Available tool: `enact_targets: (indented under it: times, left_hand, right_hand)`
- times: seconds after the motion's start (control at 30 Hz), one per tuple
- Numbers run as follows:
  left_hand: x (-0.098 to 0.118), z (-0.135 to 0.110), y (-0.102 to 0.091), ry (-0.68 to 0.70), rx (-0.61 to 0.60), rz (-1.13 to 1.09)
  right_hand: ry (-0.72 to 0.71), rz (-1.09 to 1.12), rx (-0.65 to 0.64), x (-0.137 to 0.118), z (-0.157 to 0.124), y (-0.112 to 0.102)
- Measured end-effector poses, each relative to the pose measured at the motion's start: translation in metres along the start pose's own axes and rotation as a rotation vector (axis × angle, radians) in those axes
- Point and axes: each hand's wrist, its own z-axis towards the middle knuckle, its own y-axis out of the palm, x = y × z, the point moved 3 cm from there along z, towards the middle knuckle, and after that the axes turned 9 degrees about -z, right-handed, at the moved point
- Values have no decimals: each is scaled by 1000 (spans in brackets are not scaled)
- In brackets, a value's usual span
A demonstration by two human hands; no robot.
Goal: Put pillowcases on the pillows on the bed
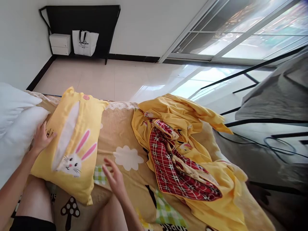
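A yellow pillow (90,118) with a white rabbit print and pink ears lies across the bed in front of my knees. A long gap in its yellow cover shows white underneath. My left hand (43,138) rests on the pillow's left edge with the fingers apart. To the right of the pillow, my right hand (114,176) hovers over the tan bed sheet (113,128), fingers spread and nothing in them. Further right lies a crumpled yellow cloth (173,106), with a red plaid cloth (163,166) bunched on top of it.
White bedding (19,109) is piled at the left. Beyond the bed, a black bench (84,19) by the wall bears a white box (60,44) and a white tote bag (88,48). At the right stands a black metal frame (255,67) with grey fabric (276,89) and cables below.
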Motion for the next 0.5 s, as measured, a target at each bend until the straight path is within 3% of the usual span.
enact_targets:
  times: [0.03,0.1,0.23,0.37,0.5]
  left_hand:
    - [-20,-5,10,-168,-42,-43]
    - [-43,-15,27,-368,-56,-86]
    - [-41,-12,43,-423,-7,-57]
    - [-24,22,36,-392,30,4]
    - [-3,49,1,-271,42,24]
  right_hand:
    - [139,94,-8,2,22,5]
    - [236,202,-70,-3,56,27]
    - [158,262,-141,-26,78,80]
    - [81,222,-15,-55,57,95]
    - [-138,-15,-29,-95,-10,89]
